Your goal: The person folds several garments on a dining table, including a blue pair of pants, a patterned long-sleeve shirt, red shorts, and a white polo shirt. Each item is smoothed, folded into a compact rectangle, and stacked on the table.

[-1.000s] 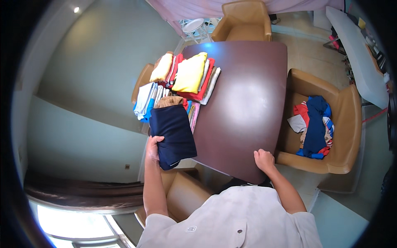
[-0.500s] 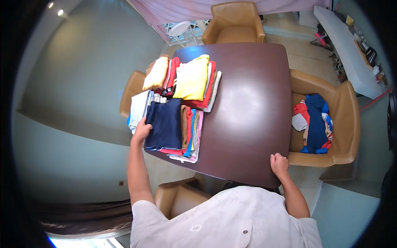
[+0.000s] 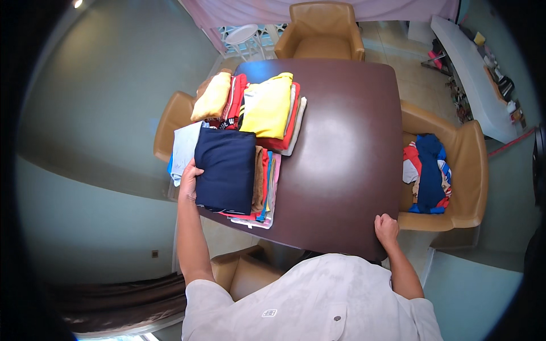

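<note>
A navy folded garment (image 3: pixel 226 170) lies uppermost on the front stack at the table's left side. My left hand (image 3: pixel 190 174) grips its left edge, thumb over the top and the other fingers mostly hidden beneath. The garment looks slightly raised over the brown, red, blue and pink folded clothes (image 3: pixel 266 184) showing at its right. A pale blue folded garment (image 3: pixel 185 149) sits just beyond my left hand. At the table's near right corner, my right hand (image 3: pixel 387 228) rests in a loose fist on the edge, with nothing visible in it.
Behind the front stack stand more folded clothes, topped by a yellow garment (image 3: pixel 267 105) and a cream garment (image 3: pixel 212 98). The dark brown table (image 3: pixel 347 148) has tan armchairs around it. Rumpled clothes (image 3: pixel 429 173) lie on the right armchair (image 3: pixel 469 187).
My left hand has lifted the navy garment a little and shifted it slightly left, so it looks larger. My right hand stays at the table edge. The view has shifted slightly.
</note>
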Action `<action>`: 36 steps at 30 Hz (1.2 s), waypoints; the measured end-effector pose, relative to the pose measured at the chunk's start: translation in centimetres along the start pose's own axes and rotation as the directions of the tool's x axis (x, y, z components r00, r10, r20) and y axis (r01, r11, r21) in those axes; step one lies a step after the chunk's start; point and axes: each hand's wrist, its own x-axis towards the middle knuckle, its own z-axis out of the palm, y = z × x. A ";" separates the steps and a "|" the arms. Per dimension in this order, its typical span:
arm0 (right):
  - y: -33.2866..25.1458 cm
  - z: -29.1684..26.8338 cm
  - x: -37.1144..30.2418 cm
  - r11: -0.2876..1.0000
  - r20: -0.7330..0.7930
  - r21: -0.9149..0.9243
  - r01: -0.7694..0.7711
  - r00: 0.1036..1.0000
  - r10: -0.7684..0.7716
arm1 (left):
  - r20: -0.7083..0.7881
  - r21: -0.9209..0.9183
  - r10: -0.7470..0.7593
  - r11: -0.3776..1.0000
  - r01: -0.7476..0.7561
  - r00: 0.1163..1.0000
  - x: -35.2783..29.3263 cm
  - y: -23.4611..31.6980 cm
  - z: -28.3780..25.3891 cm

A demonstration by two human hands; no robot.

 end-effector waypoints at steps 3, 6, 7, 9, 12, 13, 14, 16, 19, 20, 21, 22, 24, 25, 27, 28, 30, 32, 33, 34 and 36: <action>-0.1 -0.3 -0.1 1.000 -0.009 0.008 0.004 1.000 -0.004 | 0.003 0.198 -0.036 0.980 0.035 0.999 0.6 -2.0 -1.4; -0.8 -0.3 0.0 1.000 -0.015 0.018 -0.001 1.000 0.002 | -0.012 0.683 0.001 0.731 0.007 1.000 2.3 -5.0 -5.0; -0.9 -0.2 0.0 1.000 -0.019 0.021 -0.013 1.000 0.014 | 0.000 0.786 0.087 0.616 -0.054 0.996 2.3 -5.1 -5.3; -0.8 -0.3 -0.1 1.000 -0.021 0.005 -0.020 1.000 0.020 | 0.012 0.938 0.223 0.336 -0.088 0.975 1.8 -5.3 -4.6; -0.5 -0.4 -0.4 1.000 -0.036 -0.006 -0.020 0.999 0.020 | 0.050 0.998 0.345 -0.046 -0.037 0.937 -1.2 -2.2 1.2; -0.4 -0.5 -0.4 1.000 -0.043 -0.007 -0.014 0.999 0.014 | 0.081 0.993 0.350 -0.113 -0.044 0.933 -1.8 -1.1 2.4; -0.5 -0.5 -0.2 1.000 -0.041 -0.012 -0.024 0.999 0.023 | 0.113 0.982 0.357 -0.180 -0.050 0.927 -2.2 0.0 3.7; -0.7 -0.5 -0.2 0.999 -0.026 -0.020 -0.038 0.999 0.037 | 0.208 0.978 0.439 -0.103 -0.181 0.874 -2.2 0.7 5.7; -1.0 -0.7 -0.3 0.998 -0.020 -0.028 -0.052 0.998 0.052 | 0.405 0.884 0.617 -0.078 -0.460 0.674 -0.6 -0.5 7.6; -1.1 -0.6 -0.3 0.998 -0.016 -0.027 -0.049 0.999 0.048 | 0.385 0.888 0.521 0.015 -0.459 0.762 0.3 -2.3 7.5; -1.3 -0.5 -0.2 0.999 -0.011 -0.017 -0.042 0.999 0.042 | 0.383 0.907 0.425 -0.005 -0.421 0.820 1.2 -5.1 6.2; -1.5 -0.5 -0.1 0.999 -0.006 -0.009 -0.042 0.999 0.042 | 0.376 0.921 0.319 -0.027 -0.388 0.870 1.7 -7.4 5.0; -2.1 -0.7 0.0 0.999 -0.015 0.010 -0.053 0.998 0.053 | 0.378 0.909 0.283 0.068 -0.411 0.882 2.1 -7.4 4.6; -2.0 -1.0 -0.4 0.998 -0.015 0.010 -0.064 0.998 0.064 | 0.394 0.898 0.266 0.094 -0.430 0.880 1.7 -7.3 4.5; -1.6 -0.6 -0.5 0.997 -0.032 -0.004 -0.079 0.996 0.079 | 0.436 0.877 0.232 0.109 -0.469 0.870 1.2 -6.9 4.8; -1.5 -0.5 -0.5 0.996 -0.039 -0.010 -0.085 0.996 0.085 | 0.462 0.862 0.227 0.114 -0.495 0.857 0.9 -7.0 4.7; -1.4 -0.7 -0.7 0.995 -0.029 -0.006 -0.097 0.995 0.097 | 0.498 0.838 0.238 0.115 -0.533 0.834 0.5 -7.2 4.5; -1.5 -0.7 -0.7 0.996 -0.034 -0.014 -0.090 0.995 0.089 | 0.522 0.837 0.240 0.040 -0.546 0.818 0.3 -7.6 4.5; -1.6 -0.8 -0.6 0.995 -0.034 -0.013 -0.097 0.995 0.096 | 0.532 0.838 0.250 -0.018 -0.545 0.809 0.3 -8.1 4.5; -1.7 -0.6 -0.5 0.995 -0.034 -0.011 -0.103 0.994 0.103 | 0.542 0.836 0.261 -0.078 -0.543 0.799 0.3 -8.5 4.7; -1.7 -0.3 -0.3 0.994 -0.042 -0.025 -0.106 0.994 0.105 | 0.538 0.843 0.265 -0.157 -0.515 0.800 0.9 -9.0 5.0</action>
